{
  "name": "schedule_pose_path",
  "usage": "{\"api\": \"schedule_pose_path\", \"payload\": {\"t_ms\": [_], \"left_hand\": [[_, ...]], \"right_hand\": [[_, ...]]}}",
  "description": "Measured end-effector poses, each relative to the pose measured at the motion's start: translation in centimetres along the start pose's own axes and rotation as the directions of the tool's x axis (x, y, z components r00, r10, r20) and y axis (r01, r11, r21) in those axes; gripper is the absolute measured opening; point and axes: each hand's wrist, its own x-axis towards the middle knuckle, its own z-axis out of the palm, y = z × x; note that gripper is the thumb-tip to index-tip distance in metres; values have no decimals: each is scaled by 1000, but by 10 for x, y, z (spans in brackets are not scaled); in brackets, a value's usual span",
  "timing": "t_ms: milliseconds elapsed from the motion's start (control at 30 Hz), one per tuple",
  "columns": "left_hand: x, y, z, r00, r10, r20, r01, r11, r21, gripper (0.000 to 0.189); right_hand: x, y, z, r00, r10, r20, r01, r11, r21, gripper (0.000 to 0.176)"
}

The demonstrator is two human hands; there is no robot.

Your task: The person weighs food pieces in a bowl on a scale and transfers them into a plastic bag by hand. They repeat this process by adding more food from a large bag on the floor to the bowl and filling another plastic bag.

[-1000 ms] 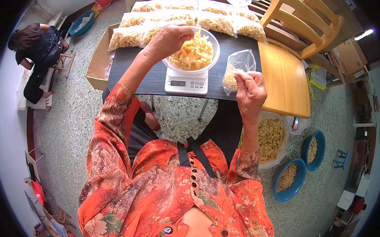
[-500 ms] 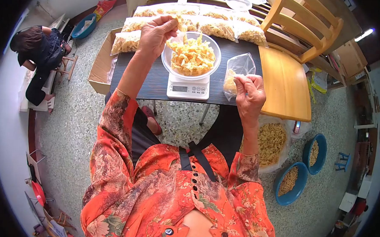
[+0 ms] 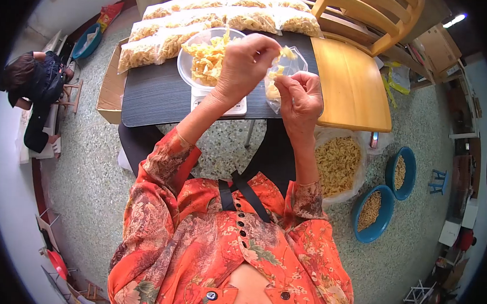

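Note:
My left hand (image 3: 247, 65) reaches across to the right with its fingertips closed on some curled, pale yellow dried pieces (image 3: 286, 54), over a clear plastic bag (image 3: 298, 65). More of these pieces show inside the bag. Beside it, the fingers of my right hand (image 3: 301, 100) are pinched on the bag's edge. Left of my hands a clear plastic bowl (image 3: 184, 69) holds a heap of dried pieces (image 3: 206, 61). It sits on a white kitchen scale (image 3: 237, 108), whose display is hidden by my left forearm.
Several filled bags (image 3: 252, 19) lie in rows at the back of the dark table (image 3: 153, 96). A wooden chair (image 3: 355, 86) stands at the right. On the floor are an open sack of dried pieces (image 3: 338, 164) and blue basins (image 3: 378, 231). Another person (image 3: 32, 83) sits far left.
My left hand has moved from above the bowl's left side over to the bag at the right, carrying dried pieces. My right hand keeps its pinch on the bag. The whole view has shifted slightly.

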Motion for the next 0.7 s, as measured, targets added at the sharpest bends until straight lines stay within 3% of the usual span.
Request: {"api": "schedule_pose_path", "payload": {"t_ms": [67, 100, 167, 267, 300, 333, 400, 433, 467, 533, 600, 633, 700], "left_hand": [[-1, -11, 0, 964, 178, 196, -220, 950, 219, 14], [-1, -8, -1, 964, 176, 199, -219, 951, 218, 14], [1, -4, -3, 894, 343, 289, -441, 788, 430, 15], [4, 11, -8, 910, 365, 196, -413, 833, 367, 14], [-2, 17, -8, 951, 232, 206, -284, 919, 273, 15], [-8, 29, -11, 956, 14, 294, -104, 951, 292, 16], [-16, 30, -7, 940, -4, 340, -106, 947, 304, 30], [-14, 31, -8, 884, -86, 459, -95, 929, 358, 45], [-10, 32, -10, 753, -286, 593, 4, 903, 431, 50], [-16, 22, -10, 842, -56, 537, -84, 969, 232, 36], [-20, 18, -11, 947, 181, 266, -218, 969, 116, 20], [-15, 27, -22, 961, 196, 196, -225, 965, 137, 23], [-2, 18, -53, 973, 167, 161, -194, 966, 171, 11]], "right_hand": [[-2, 3, -1, 1000, 18, -13, -18, 1000, -7, 18], [-4, 5, -1, 1000, 14, -18, -14, 1000, 7, 18], [-6, 7, -1, 1000, 9, -21, -8, 1000, 26, 18], [-7, 10, -2, 1000, -8, -25, 9, 1000, 21, 17], [-8, 11, -3, 999, -4, -41, 4, 1000, 18, 16], [-7, 10, -3, 998, 0, -58, 1, 1000, 14, 15], [-8, 10, -5, 999, 17, -50, -15, 999, 41, 14], [-10, 12, -5, 999, 22, -40, -21, 999, 40, 14], [-11, 13, -4, 999, 28, -33, -27, 999, 36, 15], [-9, 11, -4, 999, -8, -32, 9, 1000, 17, 14], [-9, 9, -4, 998, 53, -40, -53, 998, 22, 14], [-9, 10, -5, 998, 56, -39, -55, 998, 21, 14], [-7, 12, -6, 998, 7, -61, -7, 1000, 13, 15]]}}
